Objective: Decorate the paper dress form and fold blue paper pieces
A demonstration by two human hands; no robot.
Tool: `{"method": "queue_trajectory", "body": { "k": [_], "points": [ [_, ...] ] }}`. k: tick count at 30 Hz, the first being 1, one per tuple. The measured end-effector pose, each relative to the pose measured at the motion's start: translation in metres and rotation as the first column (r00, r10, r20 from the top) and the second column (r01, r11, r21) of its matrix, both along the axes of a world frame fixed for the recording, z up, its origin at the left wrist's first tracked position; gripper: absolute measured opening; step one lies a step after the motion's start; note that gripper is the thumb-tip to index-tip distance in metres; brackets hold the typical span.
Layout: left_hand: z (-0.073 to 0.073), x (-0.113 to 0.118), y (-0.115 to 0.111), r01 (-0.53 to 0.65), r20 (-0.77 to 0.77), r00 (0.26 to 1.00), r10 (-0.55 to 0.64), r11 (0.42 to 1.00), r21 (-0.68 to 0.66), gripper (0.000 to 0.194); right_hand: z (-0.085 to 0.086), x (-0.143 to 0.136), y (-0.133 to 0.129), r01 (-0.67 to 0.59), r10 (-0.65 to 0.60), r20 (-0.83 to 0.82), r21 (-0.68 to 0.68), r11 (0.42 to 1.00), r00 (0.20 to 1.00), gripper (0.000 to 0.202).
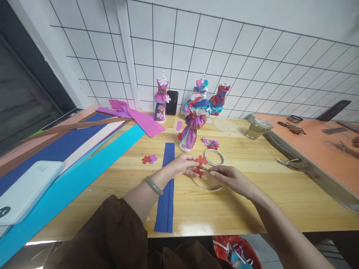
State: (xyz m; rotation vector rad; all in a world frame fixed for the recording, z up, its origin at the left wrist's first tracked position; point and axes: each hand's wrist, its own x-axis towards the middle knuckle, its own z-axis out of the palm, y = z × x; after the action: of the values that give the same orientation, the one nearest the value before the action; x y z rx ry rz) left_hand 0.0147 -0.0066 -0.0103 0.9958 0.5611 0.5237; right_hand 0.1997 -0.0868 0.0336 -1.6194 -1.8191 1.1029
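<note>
My left hand (183,166) pinches red paper flowers (201,160) between thumb and fingers, above the wooden table. In my right hand (228,176), closed at the fingertips, is a slim metal tool (205,169) that looks like tweezers, its tip at the flowers. A roll of tape (214,157) lies just beyond my hands. Below them a thin pale loop (209,189) rests on the wood. Under my left wrist runs a dark blue crepe paper strip (164,209). To its left lie a red flower (146,160) and a purple flower (153,158).
Small dress forms in crepe paper stand at the back, one in front (188,140), another at left (160,97) by a phone (172,102). Long paper strips (112,157) and a white power bank (30,192) fill the left. A lidded cup (258,127) stands right.
</note>
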Motion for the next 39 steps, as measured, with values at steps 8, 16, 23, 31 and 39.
{"method": "queue_trajectory", "body": {
  "k": [8, 16, 23, 31, 39],
  "points": [
    [0.002, -0.001, 0.001, -0.029, -0.011, 1.000, 0.029, 0.999, 0.013, 0.014, -0.005, 0.022, -0.018, 0.105, -0.113, 0.084, 0.085, 0.991, 0.990, 0.044],
    [0.004, 0.000, 0.001, -0.083, -0.011, 0.996, 0.084, 0.996, 0.009, 0.016, -0.050, 0.085, -0.027, 0.266, -0.456, 0.635, 0.376, 0.887, 0.623, 0.045],
    [0.004, -0.001, 0.002, -0.092, -0.033, 0.995, 0.093, 0.994, 0.053, 0.022, -0.041, 0.063, -0.018, 0.166, -0.490, 0.512, 0.552, 0.817, 0.706, 0.039],
    [0.003, -0.001, 0.003, -0.062, -0.047, 0.996, 0.070, 0.985, 0.161, 0.023, -0.004, -0.016, 0.023, 0.266, -0.225, -0.210, 0.199, 0.943, 0.952, 0.047],
    [0.002, -0.003, 0.007, -0.099, -0.016, 0.994, 0.104, 0.976, 0.194, 0.024, -0.005, -0.029, 0.054, 0.175, -0.122, -0.353, 0.124, 0.977, 0.928, 0.037]
  ]
}}
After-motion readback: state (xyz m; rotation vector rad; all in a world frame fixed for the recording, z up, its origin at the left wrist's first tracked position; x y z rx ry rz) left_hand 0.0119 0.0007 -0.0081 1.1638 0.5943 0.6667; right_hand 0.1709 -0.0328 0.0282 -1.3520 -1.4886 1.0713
